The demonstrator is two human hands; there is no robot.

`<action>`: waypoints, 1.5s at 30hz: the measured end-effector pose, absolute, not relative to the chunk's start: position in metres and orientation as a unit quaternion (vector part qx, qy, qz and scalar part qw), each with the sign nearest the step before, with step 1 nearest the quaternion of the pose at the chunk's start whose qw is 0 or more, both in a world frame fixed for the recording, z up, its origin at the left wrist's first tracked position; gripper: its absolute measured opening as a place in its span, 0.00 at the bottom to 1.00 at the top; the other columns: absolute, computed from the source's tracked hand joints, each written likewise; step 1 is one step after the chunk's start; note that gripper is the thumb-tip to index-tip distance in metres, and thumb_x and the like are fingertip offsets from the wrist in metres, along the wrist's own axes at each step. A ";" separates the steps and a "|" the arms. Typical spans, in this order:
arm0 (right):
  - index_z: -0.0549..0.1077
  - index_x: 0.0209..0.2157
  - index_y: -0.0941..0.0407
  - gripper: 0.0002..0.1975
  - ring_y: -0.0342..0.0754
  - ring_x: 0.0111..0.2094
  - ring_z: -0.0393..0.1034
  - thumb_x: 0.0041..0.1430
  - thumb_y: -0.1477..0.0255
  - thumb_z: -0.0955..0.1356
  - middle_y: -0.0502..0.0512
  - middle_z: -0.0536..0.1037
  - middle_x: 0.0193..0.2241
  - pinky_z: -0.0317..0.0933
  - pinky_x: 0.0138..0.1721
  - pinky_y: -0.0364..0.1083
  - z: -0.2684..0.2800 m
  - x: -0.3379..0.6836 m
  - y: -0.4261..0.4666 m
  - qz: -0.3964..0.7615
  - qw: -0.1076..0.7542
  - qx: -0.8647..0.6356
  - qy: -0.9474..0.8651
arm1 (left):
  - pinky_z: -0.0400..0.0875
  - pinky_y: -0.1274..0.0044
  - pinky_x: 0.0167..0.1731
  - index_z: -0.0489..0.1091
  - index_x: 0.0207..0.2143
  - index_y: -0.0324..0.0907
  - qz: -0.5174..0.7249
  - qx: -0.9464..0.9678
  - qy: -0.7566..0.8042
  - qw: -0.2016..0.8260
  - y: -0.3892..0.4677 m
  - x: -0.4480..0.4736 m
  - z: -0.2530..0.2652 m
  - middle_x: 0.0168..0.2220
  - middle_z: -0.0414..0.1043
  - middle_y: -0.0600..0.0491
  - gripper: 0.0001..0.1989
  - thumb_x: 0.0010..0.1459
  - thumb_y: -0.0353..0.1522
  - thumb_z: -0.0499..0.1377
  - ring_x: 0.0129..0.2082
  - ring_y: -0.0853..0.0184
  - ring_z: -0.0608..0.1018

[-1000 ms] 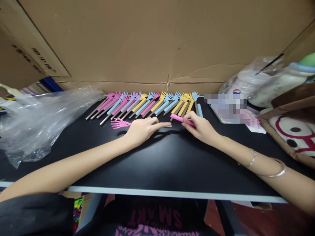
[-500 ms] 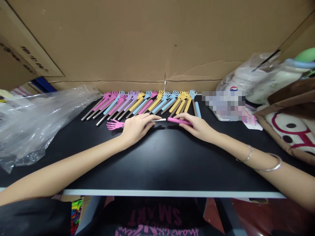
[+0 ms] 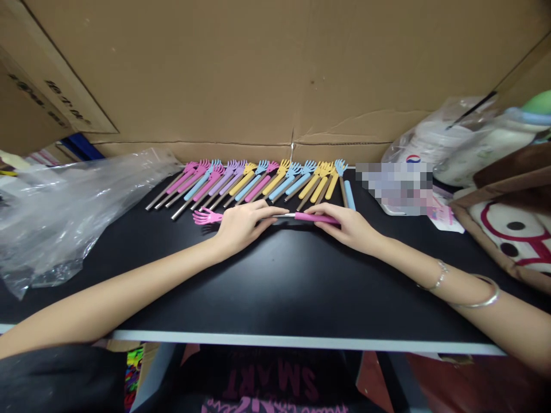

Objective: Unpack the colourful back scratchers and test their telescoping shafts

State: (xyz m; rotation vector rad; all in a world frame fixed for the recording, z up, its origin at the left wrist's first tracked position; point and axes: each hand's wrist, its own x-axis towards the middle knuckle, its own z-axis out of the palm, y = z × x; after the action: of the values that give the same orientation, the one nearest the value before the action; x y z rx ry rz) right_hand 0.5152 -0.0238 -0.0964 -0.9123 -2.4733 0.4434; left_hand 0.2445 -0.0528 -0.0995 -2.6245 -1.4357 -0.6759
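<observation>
My left hand (image 3: 247, 226) is closed around the metal rod of a back scratcher (image 3: 207, 217), whose pink hand-shaped head sticks out to the left. My right hand (image 3: 346, 226) grips a pink handle sleeve (image 3: 307, 217). The rod's bare right end meets the sleeve's left opening between my hands, in one line just above the table. How deep the rod sits in the sleeve I cannot tell. Behind my hands lies a row of back scratchers (image 3: 235, 184) in pink, blue, purple and yellow, with loose sleeves laid among their rods.
The black table (image 3: 275, 287) has a pale front edge. A clear plastic bag (image 3: 64, 212) covers its left side. At the right stand a bagged cup (image 3: 443, 140), a bottle (image 3: 469, 160) and a brown fabric bag (image 3: 516, 178). Cardboard (image 3: 206, 74) walls the back.
The gap between the rod end and the pink sleeve has closed; they now touch in line. The pink scratcher head has tilted slightly. The whole view has shifted a little.
</observation>
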 end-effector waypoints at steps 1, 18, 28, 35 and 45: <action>0.69 0.50 0.51 0.15 0.50 0.42 0.73 0.63 0.67 0.62 0.55 0.77 0.44 0.64 0.43 0.48 -0.096 0.516 -0.024 0.149 0.229 -0.332 -0.903 | 0.58 0.82 0.24 0.70 0.51 0.56 -0.218 -0.858 -0.464 0.041 -0.053 0.244 -0.099 0.36 0.73 0.57 0.14 0.66 0.38 0.51 0.34 0.73 0.76; 0.70 0.50 0.50 0.15 0.50 0.44 0.73 0.64 0.65 0.62 0.55 0.78 0.44 0.64 0.44 0.48 -0.099 0.515 -0.023 0.168 0.234 -0.328 -0.900 | 0.61 0.82 0.28 0.72 0.50 0.55 -0.283 -0.867 -0.403 0.082 -0.051 0.243 -0.104 0.35 0.74 0.57 0.14 0.66 0.35 0.52 0.34 0.73 0.74; 0.70 0.48 0.52 0.14 0.48 0.39 0.74 0.65 0.65 0.60 0.53 0.79 0.41 0.64 0.38 0.45 -0.091 0.514 -0.026 0.137 0.199 -0.341 -0.909 | 0.62 0.80 0.28 0.71 0.50 0.50 -0.261 -0.873 -0.388 0.138 -0.054 0.245 -0.102 0.35 0.75 0.56 0.14 0.66 0.34 0.50 0.35 0.72 0.74; 0.71 0.48 0.52 0.13 0.45 0.40 0.75 0.66 0.67 0.60 0.51 0.80 0.42 0.63 0.37 0.42 -0.090 0.514 -0.030 0.037 0.196 -0.334 -0.921 | 0.62 0.81 0.29 0.70 0.47 0.46 -0.241 -0.882 -0.392 0.107 -0.055 0.245 -0.101 0.36 0.76 0.56 0.15 0.68 0.36 0.46 0.36 0.72 0.76; 0.72 0.47 0.53 0.12 0.45 0.39 0.75 0.66 0.67 0.61 0.51 0.81 0.40 0.65 0.37 0.42 -0.092 0.514 -0.030 -0.015 0.216 -0.315 -0.924 | 0.60 0.82 0.24 0.69 0.52 0.50 -0.199 -0.887 -0.408 0.082 -0.052 0.241 -0.105 0.36 0.76 0.57 0.16 0.67 0.39 0.48 0.32 0.73 0.77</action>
State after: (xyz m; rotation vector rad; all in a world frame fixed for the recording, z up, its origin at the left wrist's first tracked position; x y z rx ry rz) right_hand 0.5140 -0.0304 -0.0915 -0.8721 -2.5606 -0.0416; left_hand 0.2407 -0.0522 -0.1046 -2.6502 -1.2175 -0.5949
